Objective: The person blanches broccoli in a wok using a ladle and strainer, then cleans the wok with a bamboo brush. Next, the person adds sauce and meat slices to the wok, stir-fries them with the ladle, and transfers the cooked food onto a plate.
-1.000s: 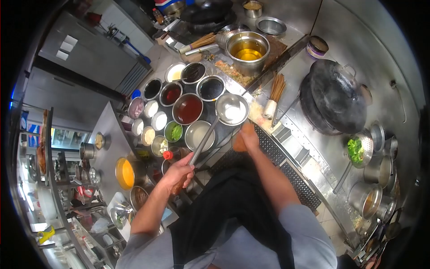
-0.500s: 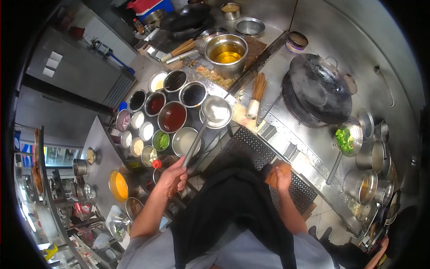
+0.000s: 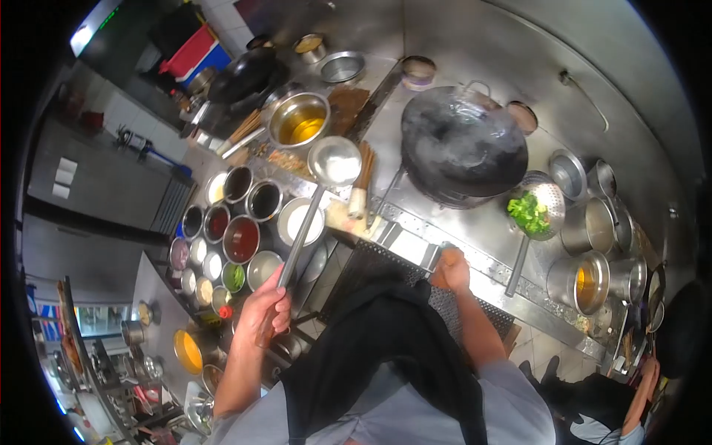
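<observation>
My left hand is wrapped round the long handle of a ladle. The ladle's round metal bowl is raised in front, between the seasoning pots and a bamboo brush. My right hand is closed at the stove's front edge, apparently on the orange-brown cloth, now mostly hidden. Beyond it a black wok sits tilted on the burner, steam rising from it. To the wok's right, a perforated skimmer holds green broccoli; neither hand touches it.
Several seasoning pots, one with red sauce, stand at the left. A pot of yellow oil is at the back left. Steel pots crowd the right side. Another person's arm shows at the lower right.
My left hand has moved the ladle forward, away from the pots. My right hand has come forward to the stove edge. The view has turned right, and steam over the wok looks thicker.
</observation>
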The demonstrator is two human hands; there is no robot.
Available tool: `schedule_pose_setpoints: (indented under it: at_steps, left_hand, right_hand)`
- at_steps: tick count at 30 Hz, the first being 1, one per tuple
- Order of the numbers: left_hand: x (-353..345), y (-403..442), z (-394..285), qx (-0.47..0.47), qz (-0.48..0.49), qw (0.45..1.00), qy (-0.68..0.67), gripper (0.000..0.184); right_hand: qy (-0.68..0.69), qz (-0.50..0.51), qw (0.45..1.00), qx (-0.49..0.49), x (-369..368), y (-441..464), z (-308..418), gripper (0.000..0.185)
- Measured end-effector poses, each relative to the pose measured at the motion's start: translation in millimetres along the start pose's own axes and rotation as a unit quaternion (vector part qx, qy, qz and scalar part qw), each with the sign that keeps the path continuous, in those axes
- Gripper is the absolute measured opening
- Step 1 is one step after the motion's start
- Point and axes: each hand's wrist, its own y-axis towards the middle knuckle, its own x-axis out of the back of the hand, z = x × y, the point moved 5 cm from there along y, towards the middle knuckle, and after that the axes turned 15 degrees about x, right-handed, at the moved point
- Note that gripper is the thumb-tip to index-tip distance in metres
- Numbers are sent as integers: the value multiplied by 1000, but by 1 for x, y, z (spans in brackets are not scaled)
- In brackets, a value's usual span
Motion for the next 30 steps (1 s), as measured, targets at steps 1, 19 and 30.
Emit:
schedule_pose_setpoints:
  at_steps: [1, 19, 30]
  left_hand:
    - [-20, 9, -5, -11, -16, 999, 45, 63]
    - [-185, 261, -20, -147, -174, 616, 754, 63]
    - [-144, 300, -68, -93, -116, 680, 718, 65]
  right_hand:
    - [15, 4, 1000, 1, 5, 3, 9, 57]
    - [211, 35, 977, 4, 49, -25, 6, 60]
    - [-171, -264, 942, -114, 149, -44, -19, 58]
